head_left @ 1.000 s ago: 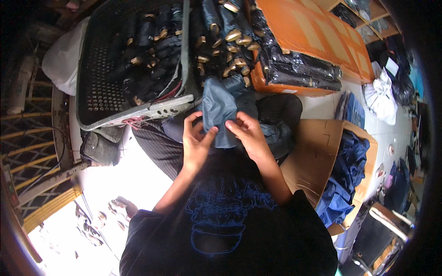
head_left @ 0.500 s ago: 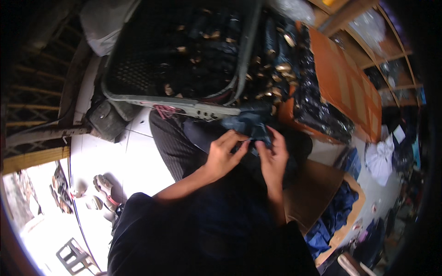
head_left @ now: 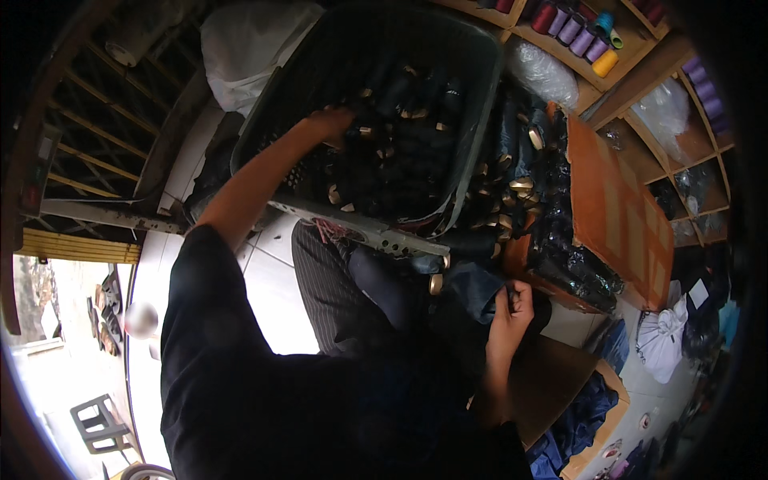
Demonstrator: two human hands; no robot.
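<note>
My left hand (head_left: 330,126) reaches into a large dark plastic basket (head_left: 460,192), over several dark wrapped bundles with pale gold-coloured ends (head_left: 412,114). Shadow hides its fingers, so I cannot see whether they grip a bundle. My right hand (head_left: 512,316) is closed in a pinch on the edge of a thin dark blue pouch-like piece (head_left: 474,290), held above my lap. It looks like cloth or plastic film; I cannot tell which. Beside its left end shows a small gold-coloured piece (head_left: 436,284).
A brown cardboard box (head_left: 620,212) stands right of the basket, with more dark bundles against it. Blue fabric (head_left: 580,408) lies in an open carton at lower right. Thread spools (head_left: 570,30) fill shelves at upper right. A white bag (head_left: 248,52) sits behind the basket's left side.
My left hand has let go of the dark blue piece and moved up and left into the basket. My right hand keeps hold, slightly lower and further right. The view has shifted.
</note>
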